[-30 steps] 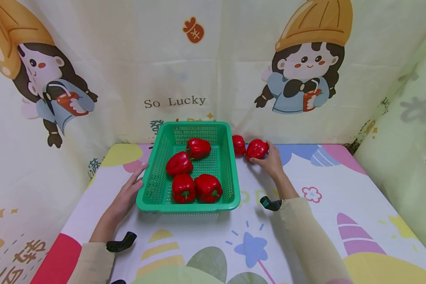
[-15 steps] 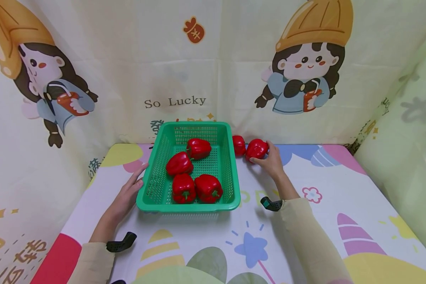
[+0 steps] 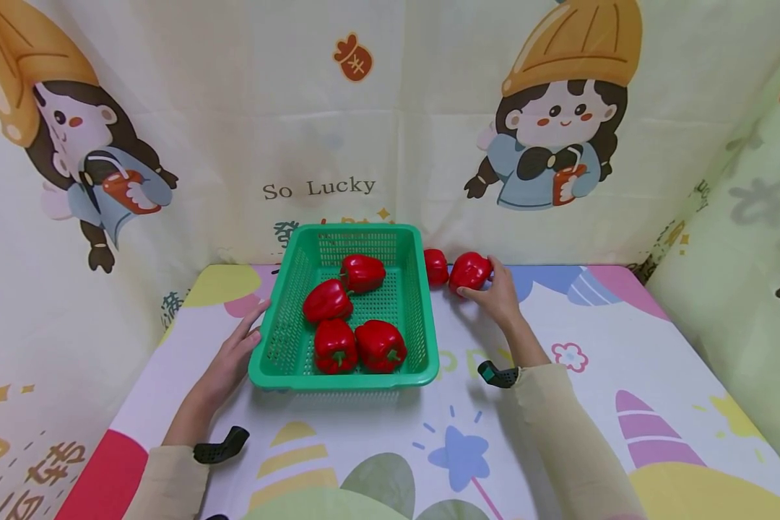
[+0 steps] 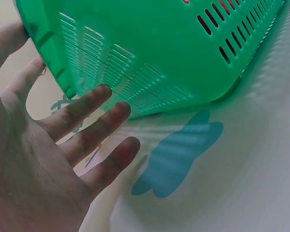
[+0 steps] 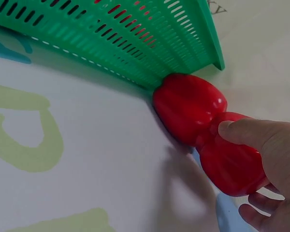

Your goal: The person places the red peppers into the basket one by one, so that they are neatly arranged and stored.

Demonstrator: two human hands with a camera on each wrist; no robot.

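A green plastic basket [image 3: 344,381] stands on the table with several red bell peppers [image 3: 328,300] lying inside it. My left hand [image 3: 229,362] is at the basket's left side, its fingers spread and fairly straight; in the left wrist view the upper fingers reach the rim. Right of the basket, my right hand [image 3: 502,295] grips a red bell pepper [image 3: 470,272], thumb on the near side and fingers at the far side. Another red bell pepper [image 5: 186,106] lies between that one and the basket wall, touching the held one in the right wrist view.
A printed cloth [image 3: 526,433] covers the table. A pale cartoon-printed curtain [image 3: 429,144] rises at the table's back edge, close behind the basket and the loose peppers. More curtain hangs at both sides.
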